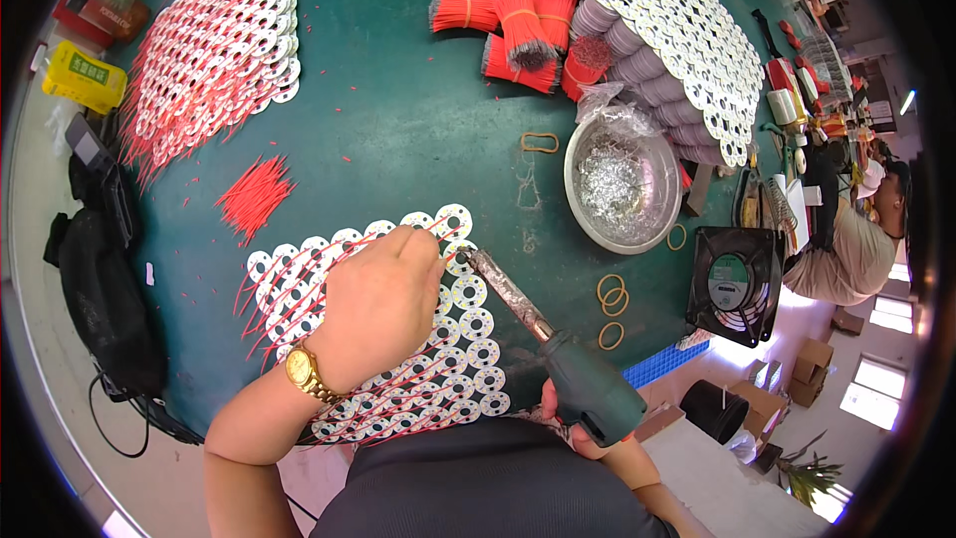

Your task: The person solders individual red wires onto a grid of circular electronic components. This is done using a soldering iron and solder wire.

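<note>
Hands over the teal table (418, 130): left hand (383, 304), fingers pinched together on a red wire (430, 231), rests on the sheet of white discs (468, 339) near the front edge. Right hand (570, 428) is clamped on a green soldering iron (558, 349), tip at a disc just beside the left fingertips. Steel bowl (622, 184) sits behind.

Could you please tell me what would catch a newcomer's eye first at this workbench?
Probably the bright red wire bundles heaped at the far edge of the green table, beside fanned sheets of white round boards. Nearer, the left hand presses on a sheet of round boards with red wires, while the right hand holds a green-handled soldering iron with its tip at those boards. A metal bowl sits right of centre.
</note>
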The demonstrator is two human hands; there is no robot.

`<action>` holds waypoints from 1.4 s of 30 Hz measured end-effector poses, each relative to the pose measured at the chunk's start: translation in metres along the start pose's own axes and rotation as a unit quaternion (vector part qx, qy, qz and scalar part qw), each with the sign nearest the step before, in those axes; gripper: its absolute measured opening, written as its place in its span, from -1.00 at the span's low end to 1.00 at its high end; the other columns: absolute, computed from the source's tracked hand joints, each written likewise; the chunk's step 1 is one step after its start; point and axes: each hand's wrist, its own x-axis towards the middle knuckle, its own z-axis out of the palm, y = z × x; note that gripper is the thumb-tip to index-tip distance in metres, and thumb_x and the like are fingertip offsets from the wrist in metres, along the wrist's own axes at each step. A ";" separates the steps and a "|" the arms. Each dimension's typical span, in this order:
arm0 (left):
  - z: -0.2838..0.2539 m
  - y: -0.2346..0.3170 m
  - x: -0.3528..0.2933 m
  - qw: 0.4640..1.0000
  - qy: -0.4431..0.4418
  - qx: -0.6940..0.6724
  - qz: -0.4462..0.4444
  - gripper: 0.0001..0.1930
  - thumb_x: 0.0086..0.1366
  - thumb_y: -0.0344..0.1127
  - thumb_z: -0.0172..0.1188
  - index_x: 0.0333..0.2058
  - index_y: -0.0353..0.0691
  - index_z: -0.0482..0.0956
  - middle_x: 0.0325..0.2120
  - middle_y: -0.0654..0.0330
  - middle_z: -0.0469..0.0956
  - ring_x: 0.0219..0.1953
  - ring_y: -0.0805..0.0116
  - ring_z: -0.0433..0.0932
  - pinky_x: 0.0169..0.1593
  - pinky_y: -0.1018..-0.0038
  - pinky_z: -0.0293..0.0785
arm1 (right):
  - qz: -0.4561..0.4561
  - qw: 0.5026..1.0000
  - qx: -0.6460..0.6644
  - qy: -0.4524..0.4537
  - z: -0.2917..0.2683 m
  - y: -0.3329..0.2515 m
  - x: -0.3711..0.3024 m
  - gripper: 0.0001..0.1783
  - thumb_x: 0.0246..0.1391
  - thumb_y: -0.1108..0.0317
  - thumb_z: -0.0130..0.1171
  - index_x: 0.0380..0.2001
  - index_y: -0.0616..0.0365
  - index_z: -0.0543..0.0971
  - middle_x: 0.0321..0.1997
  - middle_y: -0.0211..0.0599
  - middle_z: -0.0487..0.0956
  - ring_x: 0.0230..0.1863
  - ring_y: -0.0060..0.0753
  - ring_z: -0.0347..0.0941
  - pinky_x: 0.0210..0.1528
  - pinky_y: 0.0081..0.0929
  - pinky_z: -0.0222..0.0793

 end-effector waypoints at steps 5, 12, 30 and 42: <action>0.001 0.000 0.001 1.000 -0.003 0.000 0.004 -0.87 0.19 -0.42 0.18 -0.46 -0.24 0.40 -0.53 0.10 0.42 -0.49 0.06 0.47 -0.45 0.25 0.38 | -0.060 0.997 -0.045 0.028 0.006 0.015 -0.004 -0.10 -0.12 -0.53 0.11 -0.27 0.25 0.47 -0.46 -0.43 0.44 -0.45 -0.59 0.32 -0.42 -0.58 0.23; 0.000 0.000 0.002 1.000 -0.001 0.000 0.004 -0.87 0.19 -0.42 0.18 -0.45 -0.25 0.40 -0.53 0.08 0.41 -0.48 0.04 0.47 -0.45 0.23 0.37 | -0.053 0.998 -0.027 0.025 0.004 0.011 -0.001 -0.23 -0.12 -0.41 0.24 -0.33 0.20 0.48 -0.45 -0.42 0.45 -0.42 -0.59 0.34 -0.40 -0.60 0.21; -0.007 -0.004 -0.002 1.000 -0.030 -0.004 0.002 -0.89 0.22 -0.37 0.15 -0.41 -0.25 0.43 -0.51 0.06 0.44 -0.45 0.01 0.49 -0.38 0.20 0.41 | 0.015 0.974 0.197 0.114 0.022 -0.017 -0.009 0.04 -0.39 -0.34 0.46 0.04 0.22 0.41 -0.41 -0.22 0.50 -0.40 -0.34 0.48 -0.45 -0.51 0.34; -0.016 0.010 -0.001 0.997 0.047 -0.050 0.024 -0.91 0.16 -0.52 0.20 -0.43 -0.29 0.45 -0.51 0.07 0.39 -0.49 0.10 0.40 -0.37 0.28 0.35 | -0.065 0.973 0.204 0.090 0.028 0.019 -0.010 0.02 -0.47 -0.30 0.50 0.02 0.15 0.46 -0.38 -0.24 0.50 -0.35 -0.31 0.48 -0.35 -0.45 0.39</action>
